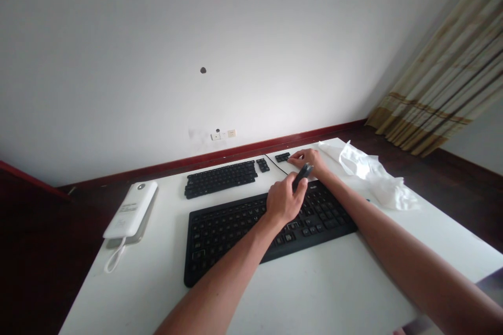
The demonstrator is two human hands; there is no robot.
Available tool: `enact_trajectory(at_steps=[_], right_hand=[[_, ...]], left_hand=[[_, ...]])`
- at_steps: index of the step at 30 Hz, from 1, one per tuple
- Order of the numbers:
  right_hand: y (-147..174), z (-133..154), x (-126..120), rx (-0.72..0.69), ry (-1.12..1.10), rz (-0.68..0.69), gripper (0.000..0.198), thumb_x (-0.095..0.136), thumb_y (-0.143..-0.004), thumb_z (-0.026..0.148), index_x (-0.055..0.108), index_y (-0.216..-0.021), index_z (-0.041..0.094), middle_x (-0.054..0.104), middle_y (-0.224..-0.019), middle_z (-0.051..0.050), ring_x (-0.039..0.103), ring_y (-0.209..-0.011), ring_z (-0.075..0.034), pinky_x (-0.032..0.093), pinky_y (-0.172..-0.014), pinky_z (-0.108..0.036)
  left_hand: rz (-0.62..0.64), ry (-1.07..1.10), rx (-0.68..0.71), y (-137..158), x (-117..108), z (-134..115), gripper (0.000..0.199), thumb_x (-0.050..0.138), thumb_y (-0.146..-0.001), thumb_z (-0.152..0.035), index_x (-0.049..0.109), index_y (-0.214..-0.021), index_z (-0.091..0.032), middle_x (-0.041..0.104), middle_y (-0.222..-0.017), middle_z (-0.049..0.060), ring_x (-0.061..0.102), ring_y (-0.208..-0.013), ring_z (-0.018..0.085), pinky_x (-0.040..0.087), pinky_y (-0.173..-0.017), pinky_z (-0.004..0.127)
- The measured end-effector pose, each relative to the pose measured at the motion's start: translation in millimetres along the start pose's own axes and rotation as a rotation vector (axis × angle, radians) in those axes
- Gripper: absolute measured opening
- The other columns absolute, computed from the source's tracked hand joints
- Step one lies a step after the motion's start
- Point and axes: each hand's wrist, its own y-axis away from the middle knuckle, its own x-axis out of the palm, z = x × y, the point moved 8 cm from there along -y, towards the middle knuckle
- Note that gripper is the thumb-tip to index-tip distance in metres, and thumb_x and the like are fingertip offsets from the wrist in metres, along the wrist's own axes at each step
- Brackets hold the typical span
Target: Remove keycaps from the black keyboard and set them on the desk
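While dark tool [300, 178] is clasped over keyboard [231, 225] by left grip [285, 199], keycaps [282, 157] behind keyboard are flanked by right grip [309, 159], opening, hold unclear; keycaps probably light, stiff, best side-pinched.

L fingers [301, 189] grip blk tool [302, 175] above kbd [230, 227]; R fingers [295, 158] at loose keys [282, 157].

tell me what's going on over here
A person's left hand grips a short black handheld tool over a long black plastic keyboard, much of which shows bare key sockets. The right hand is at a small cluster of black keycaps beyond it. A larger black keycap block also lies on the white table.
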Motion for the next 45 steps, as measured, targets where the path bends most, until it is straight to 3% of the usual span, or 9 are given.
enact_trajectory(at_steps=[7,12,17,20,26,31,35,40,45], right_hand=[[5.9,7.7,-9.2,0.005,-0.009,0.009,0.019,0.075,-0.081,0.041,0.083,-0.081,0.023,0.077,-0.073,-0.007,0.071,-0.072,-0.025,0.050,-0.069,-0.035],[15.3,16.9,-56.7,-0.061,0.027,-0.008,0.024,0.073,-0.083,0.045,0.083,-0.083,0.023,0.077,-0.078,-0.006,0.068,-0.075,-0.024,0.047,-0.070,-0.035],[53.5,44.3,-74.7,-0.067,-0.228,0.354,0.045,0.071,-0.082,0.064,0.082,-0.086,0.021,0.074,-0.077,-0.006,0.062,-0.069,-0.020,0.045,-0.061,-0.032],[84.3,64.4,-63.9,-0.070,-0.443,0.430,0.052,0.075,-0.079,0.064,0.081,-0.104,0.019,0.073,-0.082,-0.006,0.060,-0.071,-0.019,0.044,-0.061,-0.030],[100.8,53.5,-39.0,-0.034,-0.735,0.281,0.048,0.077,-0.080,0.060,0.078,-0.103,0.018,0.073,-0.088,-0.005,0.061,-0.074,-0.018,0.047,-0.064,-0.030],[83.2,4.7,-61.5,0.131,-0.882,-0.059,0.040,0.078,-0.080,0.059,0.072,-0.089,0.020,0.066,-0.081,-0.003,0.060,-0.074,-0.017,0.054,-0.071,-0.030],[78.4,-22.6,-77.8,0.248,-1.084,-0.255,0.038,0.080,-0.076,0.058,0.065,-0.085,0.024,0.065,-0.083,-0.001,0.059,-0.070,-0.016,0.056,-0.065,-0.029],[78.2,-16.3,-75.5,0.274,-1.206,-0.231,0.031,0.078,-0.078,0.050,0.060,-0.082,0.024,0.063,-0.081,-0.001,0.062,-0.073,-0.017,0.057,-0.065,-0.030],[78.6,2.1,-68.8,0.258,-1.542,-0.168,0.028,0.072,-0.081,0.040,0.050,-0.076,0.024,0.054,-0.071,0.002,0.055,-0.064,-0.015,0.057,-0.063,-0.029]], left_hand=[[-0.045,0.089,0.016,-0.3,-1.8,0.6,0.040,0.037,-0.105,-0.057,0.062,-0.107,-0.025,0.061,-0.066,-0.001,0.062,-0.062,0.021,0.039,-0.063,0.027],[-0.172,0.273,-0.074,-2.6,-6.0,14.7,0.024,0.048,-0.101,-0.036,0.048,-0.123,-0.026,0.054,-0.061,-0.007,0.056,-0.055,0.018,0.037,-0.060,0.026],[-0.245,0.357,-0.114,-4.8,-10.3,20.6,0.010,0.048,-0.100,-0.027,0.044,-0.109,-0.025,0.053,-0.062,-0.007,0.053,-0.052,0.016,0.034,-0.058,0.025],[-0.212,0.351,-0.033,-3.9,-10.8,11.2,0.012,0.051,-0.102,-0.034,0.045,-0.109,-0.025,0.057,-0.067,-0.007,0.054,-0.055,0.015,0.035,-0.059,0.025],[-0.129,0.203,0.154,2.9,-7.5,-10.8,0.023,0.058,-0.100,-0.040,0.054,-0.120,-0.029,0.063,-0.079,-0.005,0.057,-0.062,0.014,0.042,-0.063,0.025],[-0.219,0.067,0.162,6.7,-8.1,-13.2,0.031,0.061,-0.097,-0.030,0.053,-0.126,-0.025,0.064,-0.104,0.003,0.063,-0.082,0.016,0.051,-0.078,0.029],[-0.135,-0.155,0.224,11.4,2.5,-23.9,0.021,0.063,-0.094,-0.029,0.057,-0.113,-0.021,0.060,-0.110,0.007,0.063,-0.100,0.023,0.053,-0.091,0.036],[0.004,-0.353,0.257,18.7,14.0,-34.5,0.028,0.064,-0.095,-0.044,0.062,-0.107,-0.019,0.060,-0.106,0.008,0.061,-0.099,0.025,0.053,-0.093,0.041],[0.057,-0.462,0.281,29.8,18.6,-44.4,0.039,0.068,-0.091,-0.055,0.065,-0.106,-0.019,0.062,-0.106,0.010,0.059,-0.104,0.029,0.050,-0.092,0.044]])
